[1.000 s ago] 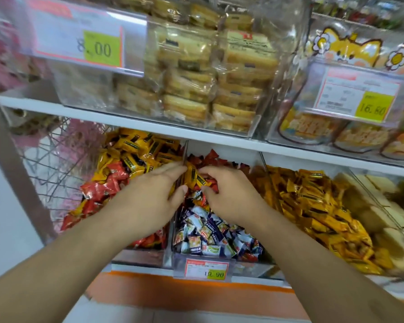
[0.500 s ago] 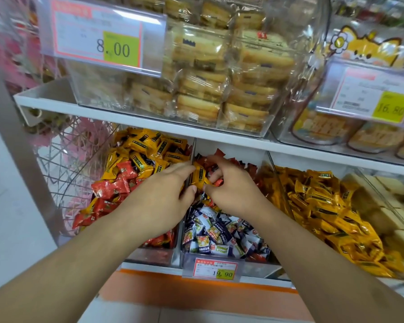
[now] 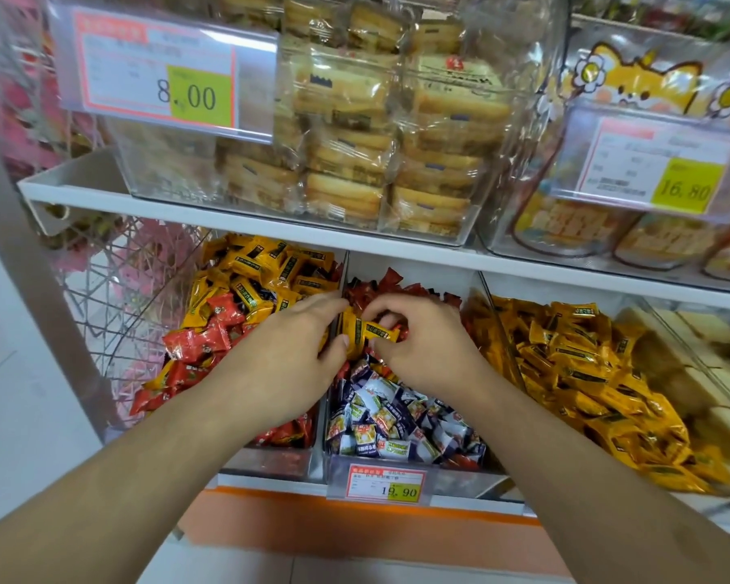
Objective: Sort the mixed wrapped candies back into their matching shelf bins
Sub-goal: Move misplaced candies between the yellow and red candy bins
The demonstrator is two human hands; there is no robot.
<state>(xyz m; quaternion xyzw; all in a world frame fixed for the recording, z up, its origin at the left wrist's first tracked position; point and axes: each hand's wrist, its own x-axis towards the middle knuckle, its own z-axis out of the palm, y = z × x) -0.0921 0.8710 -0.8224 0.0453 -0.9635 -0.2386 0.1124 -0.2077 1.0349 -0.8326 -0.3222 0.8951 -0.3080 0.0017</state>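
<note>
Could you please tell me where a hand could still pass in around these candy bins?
Room is scarce. The open gap lies above the red candies at the middle bin's back, under the white shelf. Both hands, left hand and right hand, crowd the divider; the left bin and right bin are heaped.

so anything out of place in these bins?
Yes. Yellow wrapped candies sit in the middle bin, which otherwise holds dark red and navy-white ones; the right hand pinches one, the left hand touches them. The left bin is mixed too: red candies among yellow.
</note>
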